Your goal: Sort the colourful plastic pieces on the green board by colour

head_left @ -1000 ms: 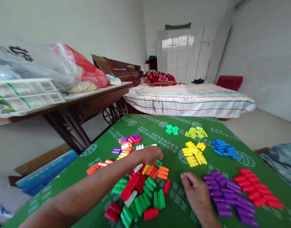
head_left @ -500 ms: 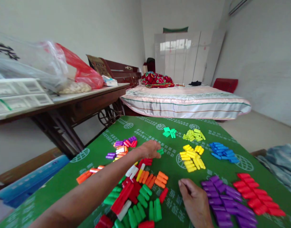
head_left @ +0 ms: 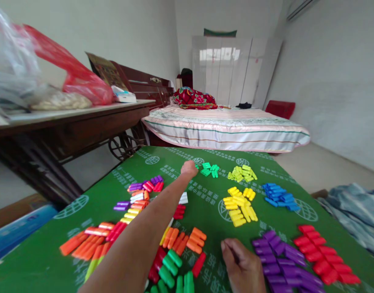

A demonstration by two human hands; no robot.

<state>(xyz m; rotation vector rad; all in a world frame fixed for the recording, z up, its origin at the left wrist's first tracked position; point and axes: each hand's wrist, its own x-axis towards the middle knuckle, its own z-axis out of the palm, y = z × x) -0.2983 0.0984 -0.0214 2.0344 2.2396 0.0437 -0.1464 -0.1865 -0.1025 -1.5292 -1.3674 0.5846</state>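
Over Chinese-lettered green tabletop [head_left: 202, 211], left hand [head_left: 189, 167] pinches green pieces [head_left: 197, 167], right hand [head_left: 245, 266] curled closed

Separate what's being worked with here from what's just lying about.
Being worked with:
light green pieces, beside the left hand
yellow-green pieces
yellow pieces
blue pieces
purple pieces
orange pieces

Lying about:
red plastic bag
floral bedding
black cloth
blue fabric

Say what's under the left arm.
The green board runs beneath the arm. Red pieces show along its left edge, a yellow piece and dark red pieces along its right. Whatever lies directly under it is covered and cannot be seen.
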